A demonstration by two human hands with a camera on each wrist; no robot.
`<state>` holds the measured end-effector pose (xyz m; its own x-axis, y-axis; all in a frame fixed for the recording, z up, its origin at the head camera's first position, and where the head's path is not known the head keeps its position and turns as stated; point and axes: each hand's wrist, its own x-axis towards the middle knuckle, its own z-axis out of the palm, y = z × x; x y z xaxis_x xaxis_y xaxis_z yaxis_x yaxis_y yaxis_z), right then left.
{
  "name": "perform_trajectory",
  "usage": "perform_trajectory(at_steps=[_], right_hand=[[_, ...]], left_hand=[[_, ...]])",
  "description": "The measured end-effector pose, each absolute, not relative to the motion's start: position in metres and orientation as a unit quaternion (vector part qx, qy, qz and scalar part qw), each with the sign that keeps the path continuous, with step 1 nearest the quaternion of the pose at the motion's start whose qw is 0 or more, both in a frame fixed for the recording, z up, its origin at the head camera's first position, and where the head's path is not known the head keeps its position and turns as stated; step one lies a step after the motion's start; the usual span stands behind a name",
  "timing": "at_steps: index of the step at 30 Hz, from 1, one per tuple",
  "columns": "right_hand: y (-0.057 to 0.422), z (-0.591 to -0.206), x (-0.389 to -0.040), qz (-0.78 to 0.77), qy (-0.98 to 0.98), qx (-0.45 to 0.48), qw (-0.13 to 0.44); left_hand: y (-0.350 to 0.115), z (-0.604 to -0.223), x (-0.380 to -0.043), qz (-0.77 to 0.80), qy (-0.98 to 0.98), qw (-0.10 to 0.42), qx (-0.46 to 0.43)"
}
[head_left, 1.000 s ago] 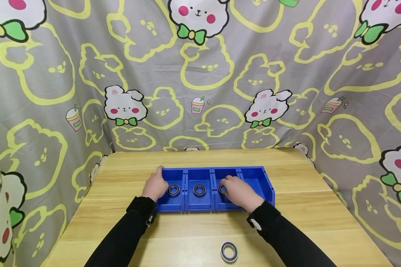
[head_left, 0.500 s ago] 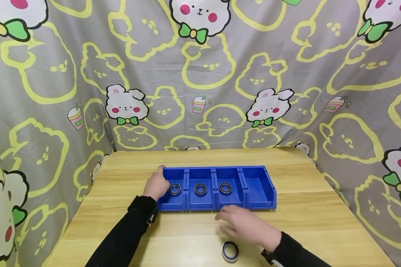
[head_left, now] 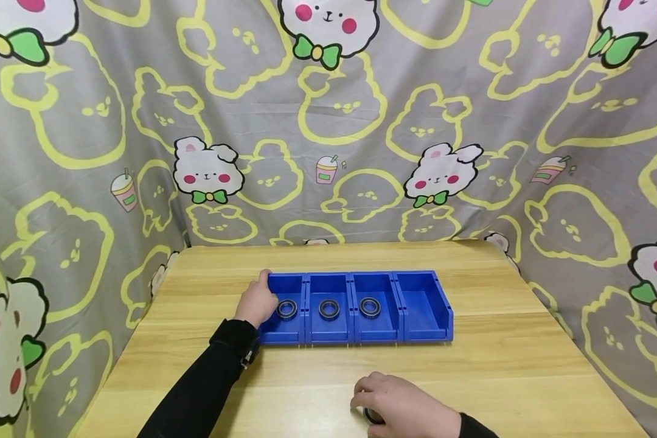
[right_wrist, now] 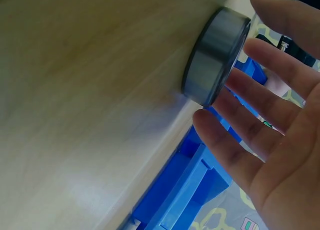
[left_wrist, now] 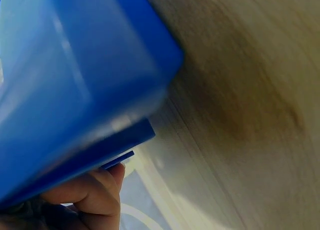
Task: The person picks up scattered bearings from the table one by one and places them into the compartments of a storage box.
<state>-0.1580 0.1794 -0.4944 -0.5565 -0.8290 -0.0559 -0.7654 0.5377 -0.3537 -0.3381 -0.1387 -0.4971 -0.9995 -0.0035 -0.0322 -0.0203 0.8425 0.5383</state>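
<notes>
My left hand (head_left: 256, 302) grips the left side wall of the leftmost blue bin (head_left: 281, 336); in the left wrist view its fingers (left_wrist: 97, 192) curl at the bin's edge. Over a ball bearing (right_wrist: 212, 60) on the table in front, my right hand (head_left: 410, 406) reaches down. Its fingers (right_wrist: 272, 98) are spread and fairly straight around the bearing, without a visible grip. From the head, that bearing is mostly hidden under the hand. Three more bearings lie flat, one in each of the left bin (head_left: 287, 310), the second bin (head_left: 329, 309) and the third bin (head_left: 369, 308).
The rightmost blue bin (head_left: 424, 310) stands beside the third in the same joined row, with no bearing visible inside. A light wooden table (head_left: 498, 365) carries everything. Patterned grey curtain (head_left: 356, 201) hangs behind and along both sides.
My right hand has left the bearing in the third bin and come back toward the front, over the bearing on the table. My left hand stays at the left bin.
</notes>
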Motion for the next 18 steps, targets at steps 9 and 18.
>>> perform_trajectory(at_steps=[9, 18], right_hand=[[0.182, -0.4973, -0.1582, -0.145, 0.869, -0.457, 0.12], [0.1832, -0.4936, -0.155, -0.149, 0.866, -0.462, 0.119]], left_hand=[[-0.1398, -0.4978, -0.3398, 0.281, 0.959, 0.019, -0.009], [-0.1399, -0.4983, -0.3408, 0.276, 0.961, 0.019, -0.003]])
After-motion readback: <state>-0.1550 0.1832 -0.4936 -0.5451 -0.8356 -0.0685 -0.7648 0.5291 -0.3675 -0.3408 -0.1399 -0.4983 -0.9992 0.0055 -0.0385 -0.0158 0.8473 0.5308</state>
